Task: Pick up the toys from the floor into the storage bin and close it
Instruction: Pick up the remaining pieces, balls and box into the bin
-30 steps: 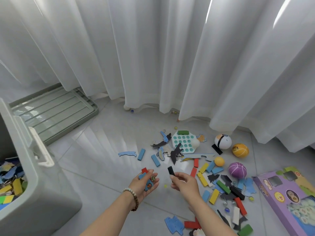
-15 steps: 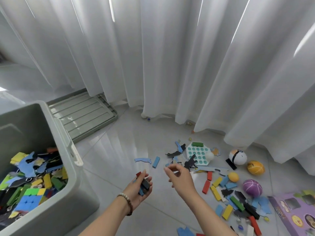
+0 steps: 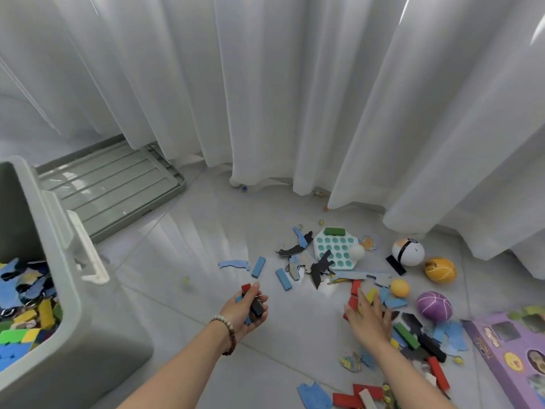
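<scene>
White curtains (image 3: 295,98) hang behind a tiled floor (image 3: 191,246). Centre frame, left hand (image 3: 246,312) curls around several blocks (image 3: 256,308). Right hand (image 3: 368,320), fingers straight, touches scattered toys (image 3: 355,287) lower right. Open bin (image 3: 69,290) stands left, its lid (image 3: 112,190) behind.

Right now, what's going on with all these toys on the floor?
A person is tidying up. Their left hand holds a few small blocks, while the right hand reaches down onto loose blocks on the floor. The storage bin at left stands open, partly filled; its lid lies by the curtain. Balls and puzzle pieces wait nearby.
</scene>
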`<act>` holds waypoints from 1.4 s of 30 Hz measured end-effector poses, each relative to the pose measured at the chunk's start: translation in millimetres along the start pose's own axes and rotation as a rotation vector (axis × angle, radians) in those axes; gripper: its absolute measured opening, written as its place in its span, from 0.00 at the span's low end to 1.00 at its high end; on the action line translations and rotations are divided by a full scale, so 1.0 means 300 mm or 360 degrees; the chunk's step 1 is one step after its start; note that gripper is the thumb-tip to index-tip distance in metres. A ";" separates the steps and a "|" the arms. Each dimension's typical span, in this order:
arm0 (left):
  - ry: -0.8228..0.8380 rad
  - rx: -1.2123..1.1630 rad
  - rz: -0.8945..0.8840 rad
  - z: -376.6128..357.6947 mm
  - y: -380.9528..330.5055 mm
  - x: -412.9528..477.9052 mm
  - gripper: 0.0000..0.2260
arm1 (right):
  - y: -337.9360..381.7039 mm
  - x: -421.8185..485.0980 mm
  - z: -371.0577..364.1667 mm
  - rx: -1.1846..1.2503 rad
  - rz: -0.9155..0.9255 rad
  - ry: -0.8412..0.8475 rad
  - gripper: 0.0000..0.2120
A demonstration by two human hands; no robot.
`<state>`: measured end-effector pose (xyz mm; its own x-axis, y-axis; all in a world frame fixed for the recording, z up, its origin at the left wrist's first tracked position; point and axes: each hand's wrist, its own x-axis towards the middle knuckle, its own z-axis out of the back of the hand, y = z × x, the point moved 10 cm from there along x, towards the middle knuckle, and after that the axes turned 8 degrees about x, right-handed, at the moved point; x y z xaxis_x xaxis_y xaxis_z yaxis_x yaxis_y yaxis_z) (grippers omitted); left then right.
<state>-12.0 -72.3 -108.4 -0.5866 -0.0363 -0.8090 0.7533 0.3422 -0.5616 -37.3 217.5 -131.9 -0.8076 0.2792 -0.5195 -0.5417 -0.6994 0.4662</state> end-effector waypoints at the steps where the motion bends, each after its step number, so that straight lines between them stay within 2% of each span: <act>1: 0.0015 0.0019 0.0005 -0.027 0.004 0.009 0.12 | 0.011 -0.005 -0.027 -0.0033 0.0067 0.0048 0.29; 6: 0.0053 0.0082 0.0035 -0.141 0.035 0.039 0.11 | 0.094 -0.053 -0.092 -0.0043 0.0437 0.0173 0.25; 10: 0.0065 0.0112 0.0028 -0.188 0.048 0.065 0.11 | 0.101 -0.017 0.076 0.0276 0.0627 -0.0152 0.21; 12: 0.0045 0.0119 0.0028 -0.202 0.052 0.081 0.11 | 0.078 0.035 0.112 0.0193 0.0603 -0.0093 0.27; 16: 0.0041 0.0132 0.0046 -0.236 0.066 0.107 0.10 | 0.082 0.101 0.069 -0.0078 0.0539 0.0270 0.41; 20: 0.0058 0.0178 0.0057 -0.260 0.085 0.125 0.09 | 0.101 0.087 0.002 -0.0202 0.0494 0.0438 0.41; 24: 0.0089 0.0371 0.0064 -0.259 0.111 0.136 0.13 | 0.146 0.026 -0.020 -0.0115 0.0700 0.0432 0.35; 26: 0.0087 0.0413 0.0060 -0.248 0.117 0.140 0.14 | 0.141 0.037 0.015 -0.0178 0.0737 0.0397 0.39; 28: 0.0072 0.0431 0.0082 -0.234 0.130 0.140 0.14 | 0.103 0.058 0.020 -0.0338 0.0674 0.0503 0.47; 30: 0.0078 0.0413 0.0134 -0.229 0.149 0.138 0.14 | 0.078 0.062 0.010 -0.0504 0.0658 0.0592 0.52; 32: 0.0102 0.0425 0.0189 -0.236 0.170 0.133 0.15 | 0.082 0.050 0.010 -0.0593 0.0731 0.0537 0.50; 35: 0.0159 0.0453 0.0220 -0.264 0.203 0.120 0.13 | 0.083 0.034 0.037 -0.0548 0.0786 0.0328 0.43; 38: 0.0208 0.0497 0.0237 -0.282 0.228 0.114 0.16 | 0.073 0.029 0.047 -0.0578 0.0743 0.0174 0.40; 42: 0.0230 0.0500 0.0251 -0.296 0.241 0.118 0.17 | 0.058 0.027 0.045 -0.0608 0.0658 0.0102 0.38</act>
<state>-4.7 34.5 -162.2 -0.4751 0.1346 -0.8696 0.8790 0.0273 -0.4760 -56.4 216.6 -118.2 -0.9123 -0.1008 -0.3968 -0.0510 -0.9338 0.3543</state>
